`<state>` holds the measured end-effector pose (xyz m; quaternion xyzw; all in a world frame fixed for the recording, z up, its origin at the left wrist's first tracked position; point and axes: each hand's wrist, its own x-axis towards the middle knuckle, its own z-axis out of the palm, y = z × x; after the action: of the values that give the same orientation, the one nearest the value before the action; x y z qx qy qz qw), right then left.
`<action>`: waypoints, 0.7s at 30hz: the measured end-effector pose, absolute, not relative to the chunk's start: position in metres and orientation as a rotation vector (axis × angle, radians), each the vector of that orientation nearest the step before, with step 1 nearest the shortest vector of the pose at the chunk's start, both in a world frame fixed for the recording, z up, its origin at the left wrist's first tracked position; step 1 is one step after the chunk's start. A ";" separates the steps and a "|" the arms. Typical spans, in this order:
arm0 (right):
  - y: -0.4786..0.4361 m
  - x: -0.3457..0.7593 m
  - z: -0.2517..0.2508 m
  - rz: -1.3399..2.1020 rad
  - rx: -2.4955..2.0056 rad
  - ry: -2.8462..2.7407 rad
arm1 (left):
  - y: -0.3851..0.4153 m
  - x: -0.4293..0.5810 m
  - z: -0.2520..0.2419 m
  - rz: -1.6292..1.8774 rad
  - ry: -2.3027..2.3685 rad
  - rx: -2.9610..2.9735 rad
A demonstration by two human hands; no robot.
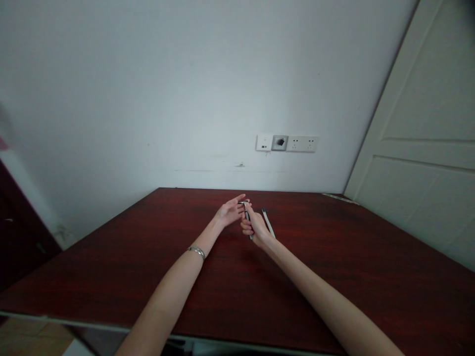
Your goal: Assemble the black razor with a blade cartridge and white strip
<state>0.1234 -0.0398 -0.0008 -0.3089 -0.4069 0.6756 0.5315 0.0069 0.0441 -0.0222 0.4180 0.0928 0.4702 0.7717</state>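
Observation:
Over the far middle of the table, my right hand [256, 227] is closed around the dark handle of a small T-shaped tool [247, 215] with a shiny metal head. Its kind is too small to tell. My left hand [230, 211] is open, palm turned up and fingers stretched toward the tool's head. The fingertips overlap the head in view; whether they touch it I cannot tell. Just right of my right hand is a slim white stick with a dark tip [267, 221], like a pen, its lower end partly hidden by my wrist.
A dark red wooden table [156, 277] spreads under both arms, its back edge near a white wall [208, 99]. Sockets [302, 144] are set in the wall. At the right stands a pale panelled door [426, 148]. A metal bracelet [197, 251] circles my left wrist.

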 end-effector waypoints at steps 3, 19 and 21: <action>-0.040 0.123 -0.002 1.609 -0.729 -0.989 | 0.044 0.005 -0.021 1.026 0.210 0.940; -0.037 0.128 -0.002 1.610 -0.676 -1.069 | 0.041 0.009 -0.009 1.073 0.217 0.959; -0.035 0.131 -0.001 1.587 -0.679 -1.075 | 0.041 0.013 -0.004 1.079 0.215 0.958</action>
<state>0.1314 -0.0346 -0.0015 -0.2838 -0.4496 0.6636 0.5263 0.0130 0.0406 -0.0036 0.4377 0.0982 0.4930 0.7455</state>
